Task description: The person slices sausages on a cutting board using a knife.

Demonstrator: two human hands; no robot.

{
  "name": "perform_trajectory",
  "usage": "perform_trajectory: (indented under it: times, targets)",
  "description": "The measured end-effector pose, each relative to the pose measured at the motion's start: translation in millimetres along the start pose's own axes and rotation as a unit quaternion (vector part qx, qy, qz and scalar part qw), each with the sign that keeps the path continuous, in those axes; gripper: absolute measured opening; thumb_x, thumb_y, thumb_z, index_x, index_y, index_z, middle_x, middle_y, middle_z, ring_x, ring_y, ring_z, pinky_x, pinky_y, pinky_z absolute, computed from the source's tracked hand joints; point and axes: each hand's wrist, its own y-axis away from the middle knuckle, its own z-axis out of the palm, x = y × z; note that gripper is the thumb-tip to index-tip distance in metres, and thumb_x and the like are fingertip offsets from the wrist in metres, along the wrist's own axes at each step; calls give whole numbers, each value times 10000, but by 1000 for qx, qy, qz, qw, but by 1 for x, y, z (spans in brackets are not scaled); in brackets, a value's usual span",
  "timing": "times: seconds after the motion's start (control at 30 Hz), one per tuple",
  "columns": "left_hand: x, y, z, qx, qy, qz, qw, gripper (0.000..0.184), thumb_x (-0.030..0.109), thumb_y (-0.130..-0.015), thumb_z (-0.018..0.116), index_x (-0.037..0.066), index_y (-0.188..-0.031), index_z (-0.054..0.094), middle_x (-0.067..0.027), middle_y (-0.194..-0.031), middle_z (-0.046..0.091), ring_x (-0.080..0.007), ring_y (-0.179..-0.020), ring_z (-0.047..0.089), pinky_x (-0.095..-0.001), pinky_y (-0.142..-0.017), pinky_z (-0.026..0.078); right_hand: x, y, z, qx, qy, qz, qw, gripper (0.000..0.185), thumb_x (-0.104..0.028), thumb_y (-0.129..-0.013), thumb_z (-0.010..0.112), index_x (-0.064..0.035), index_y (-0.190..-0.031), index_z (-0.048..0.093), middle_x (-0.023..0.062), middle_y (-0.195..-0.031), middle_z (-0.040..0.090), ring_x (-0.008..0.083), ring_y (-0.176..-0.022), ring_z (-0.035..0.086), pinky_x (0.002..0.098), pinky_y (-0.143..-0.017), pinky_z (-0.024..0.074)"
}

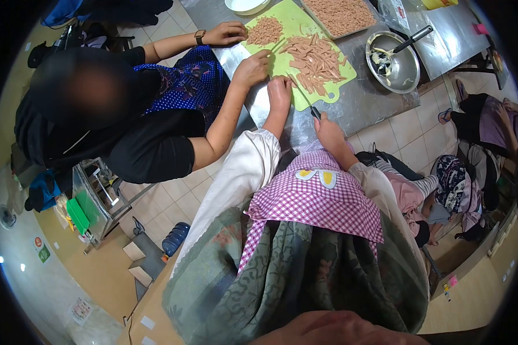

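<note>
My right hand [330, 131] is wrapped around the black handle of a kitchen knife [314, 110]. Its blade points up and left over the lime-green cutting board [338, 92]. Curled at the board's near left edge, close to the blade tip, is my left hand [280, 92]; whatever its fingers press on is hidden. A pile of pinkish-brown strips, like cut sausage [313, 60], spreads over the board's middle and right. Farther up the same board lies a heap of small diced pieces [265, 30], with a co-worker's two hands [253, 68] beside it.
A tray of diced pieces [342, 16] stands behind the board. To the right, a metal bowl [406, 72] holds creamy residue and a black-handled utensil [413, 39]. A white bowl [246, 6] sits at the back. The co-worker [172, 86] stands close on my left; other people are at right.
</note>
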Motion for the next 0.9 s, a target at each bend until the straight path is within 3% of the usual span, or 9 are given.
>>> perform_trajectory:
  times: [0.4,0.5,0.6,0.7,0.83,0.9]
  targets:
    - [-7,0,6,13,8,-8,1000,119,88,-714,700,-23,-754,689,-194,-681,646,-294,-600,645,-351,-610,509,30,30,10,-7,-48,1,999,352,-322,-937,430,18,-1021,465,315,-764,601,490,-739,586,563,-657,452]
    - [-5,1,2,-11,58,-48,997,86,68,-717,659,-17,-729,662,-199,-720,611,-353,-681,608,-424,-653,481,36,34,7,6,-82,-34,996,355,-323,-936,435,18,-1022,481,312,-773,598,490,-741,579,557,-652,444]
    - [0,-4,-5,-25,20,-52,998,121,89,-722,700,-10,-792,694,-172,-676,648,-273,-592,641,-339,-600,504,30,35,-3,25,-110,-38,993,349,-325,-935,439,12,-1016,489,304,-779,601,486,-743,577,550,-648,439]
    - [10,-15,-9,38,19,47,998,151,85,-728,699,18,-863,692,-156,-703,644,-272,-591,630,-338,-579,493,19,40,-16,14,-106,-23,994,344,-324,-935,442,9,-1010,488,300,-774,602,484,-742,577,545,-645,439]
    - [20,-39,-4,-32,-82,209,974,255,124,-702,705,90,-953,676,-131,-892,637,-286,-756,623,-390,-678,461,19,41,-16,5,-75,-22,997,340,-325,-934,446,4,-1007,484,297,-761,602,477,-727,581,539,-633,444]
    - [20,-48,3,-87,-145,206,964,289,157,-686,705,109,-969,663,-104,-898,625,-273,-816,609,-411,-716,434,22,40,-15,7,-72,-27,997,335,-324,-933,449,1,-1008,483,295,-749,601,473,-715,583,536,-622,446]
